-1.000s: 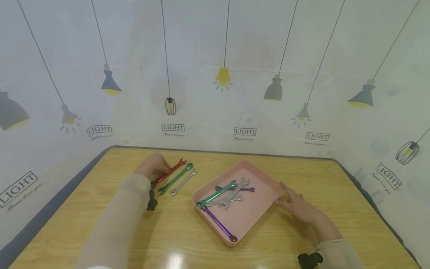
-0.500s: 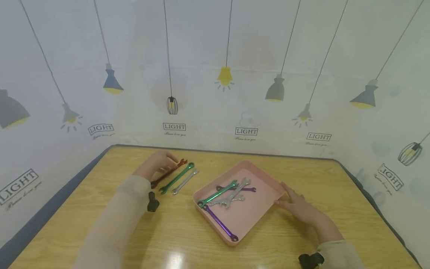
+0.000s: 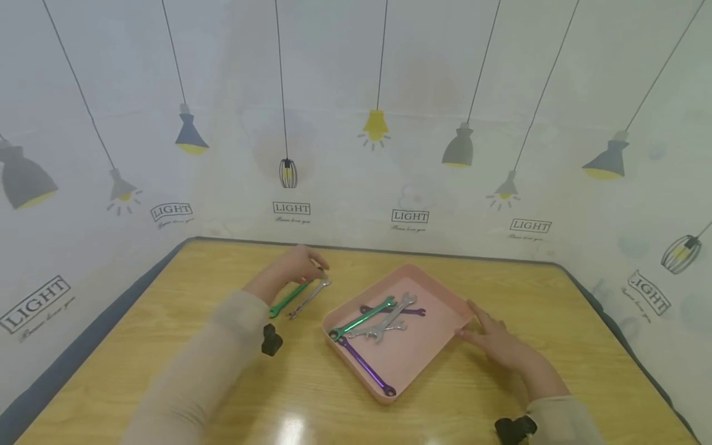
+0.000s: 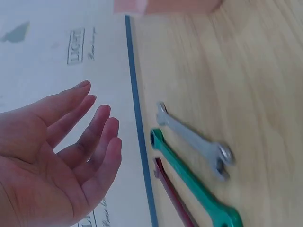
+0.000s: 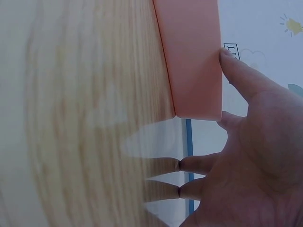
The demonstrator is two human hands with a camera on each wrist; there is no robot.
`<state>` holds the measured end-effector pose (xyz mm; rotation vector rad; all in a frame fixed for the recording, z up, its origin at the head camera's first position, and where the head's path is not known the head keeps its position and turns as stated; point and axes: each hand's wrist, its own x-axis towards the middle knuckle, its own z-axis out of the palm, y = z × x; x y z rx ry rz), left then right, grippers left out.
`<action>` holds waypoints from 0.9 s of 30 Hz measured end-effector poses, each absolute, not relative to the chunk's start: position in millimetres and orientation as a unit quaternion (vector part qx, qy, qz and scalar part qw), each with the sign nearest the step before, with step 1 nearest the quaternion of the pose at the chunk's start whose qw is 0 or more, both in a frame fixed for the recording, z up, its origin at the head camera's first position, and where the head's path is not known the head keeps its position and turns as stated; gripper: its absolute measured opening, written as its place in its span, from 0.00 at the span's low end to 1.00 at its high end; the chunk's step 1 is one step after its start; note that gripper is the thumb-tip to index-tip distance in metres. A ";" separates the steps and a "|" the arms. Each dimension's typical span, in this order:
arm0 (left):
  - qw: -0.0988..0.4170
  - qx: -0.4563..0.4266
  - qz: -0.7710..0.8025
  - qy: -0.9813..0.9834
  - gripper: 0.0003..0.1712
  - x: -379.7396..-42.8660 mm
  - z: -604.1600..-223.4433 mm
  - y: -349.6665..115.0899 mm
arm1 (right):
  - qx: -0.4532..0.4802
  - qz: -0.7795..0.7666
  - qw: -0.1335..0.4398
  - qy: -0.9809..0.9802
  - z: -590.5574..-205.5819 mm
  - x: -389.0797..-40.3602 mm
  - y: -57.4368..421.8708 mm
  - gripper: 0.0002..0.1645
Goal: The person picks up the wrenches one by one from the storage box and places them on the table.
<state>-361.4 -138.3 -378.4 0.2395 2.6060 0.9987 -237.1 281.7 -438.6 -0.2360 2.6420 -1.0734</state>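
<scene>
My left hand (image 3: 303,264) hovers over the far ends of the loose wrenches, holding nothing; in the left wrist view its fingers are spread and slightly bent. Below it lie a green wrench (image 4: 189,182), a silver wrench (image 4: 194,139) and a red wrench (image 4: 175,198), side by side on the table. In the head view the arm hides the red one. A pink tray (image 3: 425,340) sits to their right, with several wrenches in it. At its right corner my right hand (image 3: 497,343) touches the walls with straight thumb and forefinger; the other fingertips meet the tabletop.
Inside the tray, another green wrench (image 3: 361,318) lies across silver ones (image 3: 396,314) and a purple wrench (image 3: 419,312). A second purple wrench (image 3: 367,368) lies along the near left wall. Behind the wooden table (image 3: 445,408) stands a lamp-printed backdrop (image 3: 334,204).
My left hand has left the red wrench, which it touched a second ago, and moved right, over the green and silver wrenches. The right hand and tray stay in place.
</scene>
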 end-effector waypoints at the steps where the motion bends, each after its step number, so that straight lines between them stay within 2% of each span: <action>1: 0.170 0.092 0.346 0.918 0.19 -359.8 -376.6 -133.8 | -0.083 -0.371 0.139 0.915 -438.7 -237.5 281.7 0.51; 11: 0.181 0.135 0.344 0.912 0.20 -347.5 -372.4 -92.2 | -0.084 -0.367 0.138 0.916 -438.6 -237.5 281.3 0.52; 20: 0.183 0.119 0.363 0.906 0.11 -338.0 -385.2 -52.8 | -0.082 -0.363 0.134 0.918 -440.6 -238.9 281.9 0.51; 27: 0.192 0.088 0.420 0.882 0.10 -320.3 -390.3 -33.4 | -0.080 -0.362 0.135 0.919 -439.9 -239.1 281.6 0.51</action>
